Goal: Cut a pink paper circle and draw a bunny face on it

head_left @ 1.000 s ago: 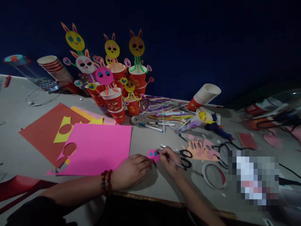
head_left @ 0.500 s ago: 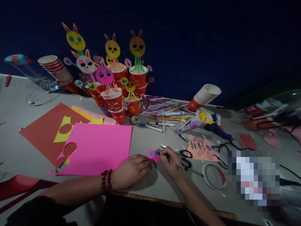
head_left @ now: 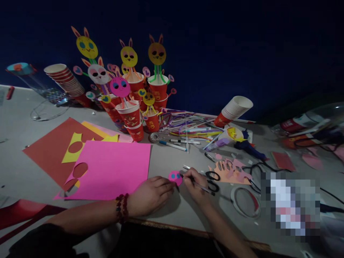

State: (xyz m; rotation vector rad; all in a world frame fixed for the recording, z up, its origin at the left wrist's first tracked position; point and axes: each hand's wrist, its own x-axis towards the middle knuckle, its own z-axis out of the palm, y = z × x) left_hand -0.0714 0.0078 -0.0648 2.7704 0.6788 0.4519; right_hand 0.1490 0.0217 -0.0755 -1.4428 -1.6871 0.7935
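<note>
A small round pink paper face (head_left: 175,177) with two blue eyes lies flat on the grey table. My left hand (head_left: 153,195), wearing a beaded bracelet, rests flat with its fingertips at the disc's left edge. On the other side, my right hand (head_left: 196,184) is closed around a pen (head_left: 203,187), whose tip meets the disc's upper right, by one eye. Just beyond the right hand are black-handled scissors (head_left: 213,175), partly covered by it. The large pink sheet (head_left: 115,165), with a round cut-out, lies left of my left hand.
Paper cups with rabbit figures (head_left: 129,111) stand at the back left, before loose pipe cleaners (head_left: 185,125). Stacked cups (head_left: 233,109) lean at the back right. Tape (head_left: 245,202) and cut orange paper (head_left: 231,170) lie to the right, near black cables (head_left: 255,168).
Both hands stay in nearly the same place, with the pen tip still at the disc. The whole view has shifted only very slightly.
</note>
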